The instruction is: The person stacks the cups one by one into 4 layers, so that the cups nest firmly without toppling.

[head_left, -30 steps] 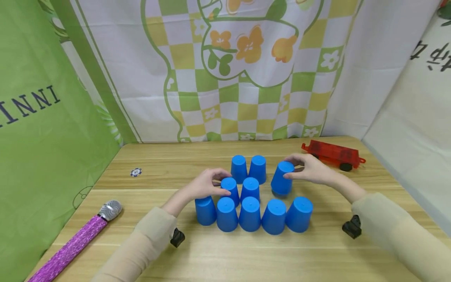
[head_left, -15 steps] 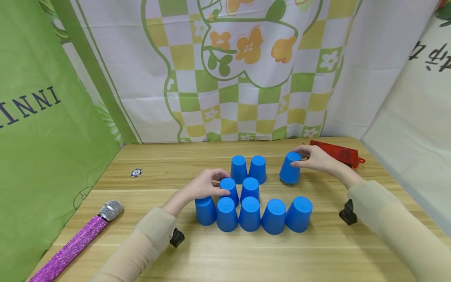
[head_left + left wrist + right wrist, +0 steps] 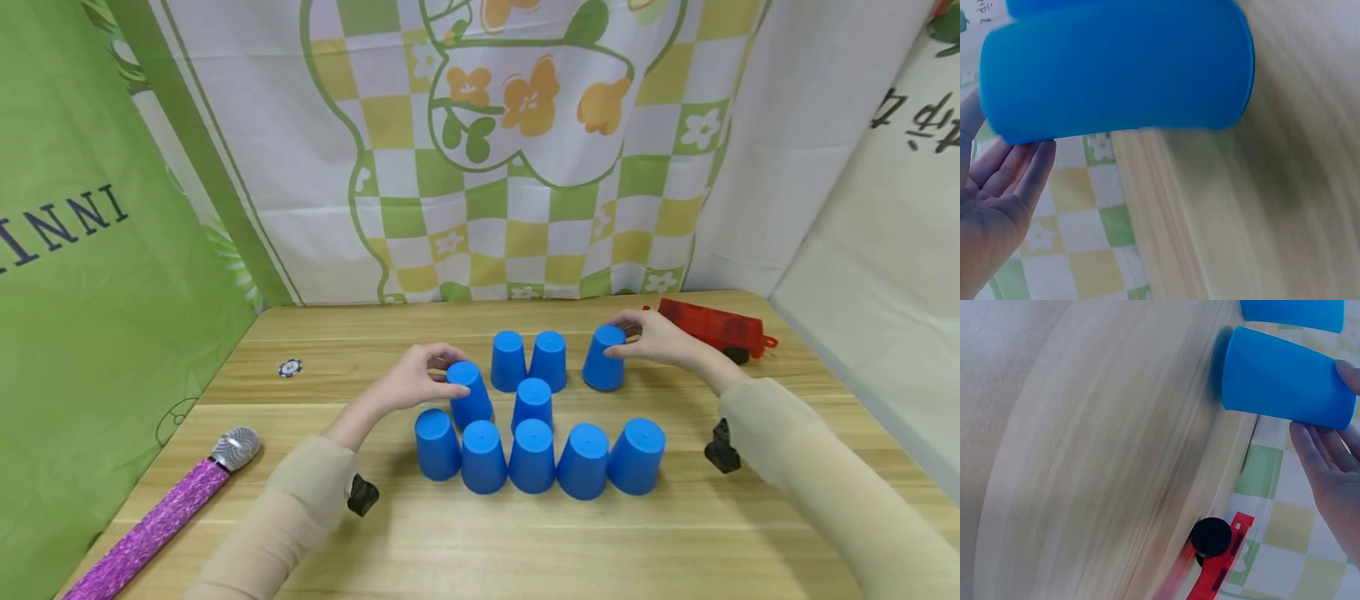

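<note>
Head view: both hands' fingers (image 3: 442, 357) grasp upside-down blue cups (image 3: 469, 395), bases up, axes near vertical.

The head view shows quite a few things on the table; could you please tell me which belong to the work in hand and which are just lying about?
In hand:
blue cup in left hand
blue cup in right hand
other blue cups

Lying about:
red toy vehicle
purple microphone
poker chip

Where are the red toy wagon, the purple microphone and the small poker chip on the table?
red toy wagon (image 3: 716, 323), head view, on its red body.
purple microphone (image 3: 157, 524), head view, on its glittery handle.
poker chip (image 3: 289, 367), head view, on its face.
</note>
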`<state>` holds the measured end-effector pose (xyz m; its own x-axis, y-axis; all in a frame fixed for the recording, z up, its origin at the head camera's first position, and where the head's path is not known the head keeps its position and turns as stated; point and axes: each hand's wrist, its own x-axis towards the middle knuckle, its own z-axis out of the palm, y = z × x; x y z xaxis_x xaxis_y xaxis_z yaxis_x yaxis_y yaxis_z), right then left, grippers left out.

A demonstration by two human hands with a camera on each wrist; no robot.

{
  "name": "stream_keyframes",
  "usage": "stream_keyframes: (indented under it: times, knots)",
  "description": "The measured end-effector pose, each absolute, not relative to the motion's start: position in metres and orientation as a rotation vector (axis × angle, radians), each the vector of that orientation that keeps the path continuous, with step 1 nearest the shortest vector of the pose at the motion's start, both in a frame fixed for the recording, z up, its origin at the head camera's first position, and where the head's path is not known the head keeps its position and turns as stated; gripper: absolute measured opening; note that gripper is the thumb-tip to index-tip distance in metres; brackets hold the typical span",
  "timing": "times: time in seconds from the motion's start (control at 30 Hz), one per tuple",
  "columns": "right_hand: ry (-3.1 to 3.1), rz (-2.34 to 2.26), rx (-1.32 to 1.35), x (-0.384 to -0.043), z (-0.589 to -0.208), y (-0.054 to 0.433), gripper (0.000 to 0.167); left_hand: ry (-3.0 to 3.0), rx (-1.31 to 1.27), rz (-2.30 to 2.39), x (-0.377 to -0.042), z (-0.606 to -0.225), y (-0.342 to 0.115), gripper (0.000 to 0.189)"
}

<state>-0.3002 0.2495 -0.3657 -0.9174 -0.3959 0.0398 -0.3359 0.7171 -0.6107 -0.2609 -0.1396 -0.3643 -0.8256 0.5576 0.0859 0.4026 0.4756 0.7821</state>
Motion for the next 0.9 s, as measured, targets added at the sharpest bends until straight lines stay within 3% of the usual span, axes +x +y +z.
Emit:
stream_keyframes:
  times: [0.9]
  knots:
    - [2.773, -1.005, -0.675, -0.302, -0.372, 0.23, 0.052, 2.7, 0.562, 1.243, -0.314, -0.363, -0.181, 0.049]
